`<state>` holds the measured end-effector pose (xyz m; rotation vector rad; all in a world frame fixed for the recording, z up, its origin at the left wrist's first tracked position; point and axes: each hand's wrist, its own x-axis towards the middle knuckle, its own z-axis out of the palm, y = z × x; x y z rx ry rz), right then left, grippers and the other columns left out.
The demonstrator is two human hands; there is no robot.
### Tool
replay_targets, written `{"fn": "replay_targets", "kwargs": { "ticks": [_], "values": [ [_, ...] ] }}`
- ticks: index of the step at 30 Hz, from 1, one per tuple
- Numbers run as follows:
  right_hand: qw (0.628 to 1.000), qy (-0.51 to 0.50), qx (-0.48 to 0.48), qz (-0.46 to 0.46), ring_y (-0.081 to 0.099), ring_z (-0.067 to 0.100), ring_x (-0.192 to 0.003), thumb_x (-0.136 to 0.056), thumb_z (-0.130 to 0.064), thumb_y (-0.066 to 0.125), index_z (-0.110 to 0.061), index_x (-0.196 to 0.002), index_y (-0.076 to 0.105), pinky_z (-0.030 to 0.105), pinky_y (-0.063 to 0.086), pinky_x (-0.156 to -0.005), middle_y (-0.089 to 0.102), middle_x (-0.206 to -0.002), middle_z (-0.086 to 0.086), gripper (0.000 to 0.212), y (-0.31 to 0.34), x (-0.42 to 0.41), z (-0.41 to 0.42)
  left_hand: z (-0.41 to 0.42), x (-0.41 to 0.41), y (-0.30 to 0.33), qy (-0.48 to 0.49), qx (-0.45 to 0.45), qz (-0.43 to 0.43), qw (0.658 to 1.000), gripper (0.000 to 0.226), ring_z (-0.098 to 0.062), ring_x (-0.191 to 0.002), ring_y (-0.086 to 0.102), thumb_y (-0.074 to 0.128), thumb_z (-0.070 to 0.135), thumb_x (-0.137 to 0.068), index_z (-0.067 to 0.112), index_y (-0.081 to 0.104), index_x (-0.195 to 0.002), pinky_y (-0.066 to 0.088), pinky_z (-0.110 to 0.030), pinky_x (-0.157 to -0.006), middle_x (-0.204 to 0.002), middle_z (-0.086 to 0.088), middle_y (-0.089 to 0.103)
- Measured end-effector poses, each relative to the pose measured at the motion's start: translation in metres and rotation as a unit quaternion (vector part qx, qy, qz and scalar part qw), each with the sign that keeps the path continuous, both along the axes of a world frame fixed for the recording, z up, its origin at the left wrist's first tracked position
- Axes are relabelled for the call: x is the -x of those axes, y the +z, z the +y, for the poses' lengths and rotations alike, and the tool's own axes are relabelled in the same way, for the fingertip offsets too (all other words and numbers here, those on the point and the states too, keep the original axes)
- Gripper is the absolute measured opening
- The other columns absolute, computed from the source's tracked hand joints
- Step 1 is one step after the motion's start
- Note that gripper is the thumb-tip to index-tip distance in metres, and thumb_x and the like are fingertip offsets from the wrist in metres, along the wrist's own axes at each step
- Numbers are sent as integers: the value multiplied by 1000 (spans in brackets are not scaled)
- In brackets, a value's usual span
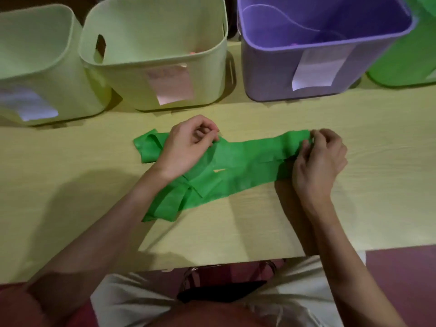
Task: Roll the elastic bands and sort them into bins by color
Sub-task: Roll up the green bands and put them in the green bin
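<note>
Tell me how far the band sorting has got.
Done: nothing clearly; bin contents are mostly hidden. In hand: the green band lies crumpled on the table; the right hand pinches its end, seemingly starting a roll, the left hand pinches its upper edge. Left: roll it, drop it in the green bin.

- 1 green stretchy elastic band [238,166], flat on the table, partly folded
- 4 plastic bins along the far edge:
  - 2 pale yellow-green bins, far left [30,67] and next right [165,74]
  - 1 purple bin [271,74]
  - 1 bright green bin [405,67], far right, cut off by frame
- 3 paper labels visible on bin fronts
- 2 bare hands: left hand [186,147], right hand [320,159]
- 1 light wooden table [377,197]
</note>
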<state>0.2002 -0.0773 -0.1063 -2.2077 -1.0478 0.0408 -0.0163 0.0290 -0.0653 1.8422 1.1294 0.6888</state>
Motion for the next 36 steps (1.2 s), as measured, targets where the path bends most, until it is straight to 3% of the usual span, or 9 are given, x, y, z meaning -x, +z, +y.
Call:
{"fn": "replay_targets", "kwargs": {
  "ticks": [6, 10, 13, 17, 21, 24, 28, 32, 36],
  "values": [
    [997, 24, 5, 68, 43, 33, -118, -87, -16, 63, -8, -113, 59, 38, 29, -97, 50, -126, 16, 28, 5, -5, -6, -32, 6, 3, 11, -23, -10, 1000, 10, -6, -70, 63, 60, 5, -89, 13, 64, -92, 52, -24, -69, -79, 4, 68],
    [967, 66, -153, 196, 55, 23, -97, -82, 1, 62, -3, -106, 54, 20, 46, -83, 56, -102, 8, 25, 28, 1, -20, -56, 6, 20, 16, -44, -29, 999, 9, -8, -72, 62, 60, 4, -89, 10, 65, -92, 53, -30, -71, -78, 2, 68],
    [947, 114, -194, 229, 61, 29, -94, -81, 3, 67, -12, -104, 48, 34, 53, -81, 60, -102, 15, 33, 48, 7, -30, -71, 7, 37, 13, -72, -43, 996, 10, -10, -74, 62, 59, 2, -88, 10, 65, -91, 52, -29, -72, -78, 2, 68],
    [929, 186, -229, 221, 66, 22, -85, -79, 5, 71, -12, -106, 51, 30, 54, -77, 66, -90, 18, 37, 80, 21, -42, -83, 11, 49, 18, -96, -51, 994, 9, -11, -78, 63, 63, 3, -86, 9, 66, -91, 52, -21, -71, -81, 3, 67],
    [905, 250, -273, 212, 66, 3, -84, -79, 10, 69, -5, -106, 55, 22, 54, -79, 65, -90, 2, 34, 116, 35, -48, -90, 17, 55, 35, -107, -60, 992, 13, -11, -82, 61, 66, 4, -84, 11, 65, -96, 49, -16, -66, -91, 3, 66],
    [895, 273, -294, 195, 65, 6, -89, -79, 10, 68, -6, -105, 56, 23, 54, -81, 64, -93, 2, 33, 133, 43, -47, -92, 24, 56, 59, -98, -70, 991, 24, -12, -82, 63, 69, 6, -82, 15, 62, -103, 53, -25, -71, -107, 2, 63],
    [881, 298, -322, 178, 65, 12, -92, -79, 11, 67, -4, -106, 55, 27, 54, -83, 63, -95, 2, 32, 151, 50, -41, -91, 32, 63, 73, -100, -85, 989, 46, -11, -83, 65, 73, 9, -80, 22, 55, -120, 55, -25, -79, -125, 7, 53],
    [869, 322, -336, 168, 64, 7, -92, -79, 13, 65, -6, -106, 55, 24, 52, -83, 62, -97, -2, 34, 165, 55, -35, -87, 32, 71, 60, -14, -88, 994, 49, -25, -82, 67, 70, 8, -83, 20, 51, -127, 58, -35, -76, -125, 4, 53],
    [857, 324, -362, 169, 64, 7, -93, -79, 11, 65, -7, -106, 56, 24, 52, -85, 63, -96, -3, 33, 177, 58, -30, -91, 34, 76, 100, 168, -135, 971, 29, -19, -73, 64, 57, 18, -95, 5, 54, -120, 55, -31, -66, -105, -12, 62]
  ]
}}
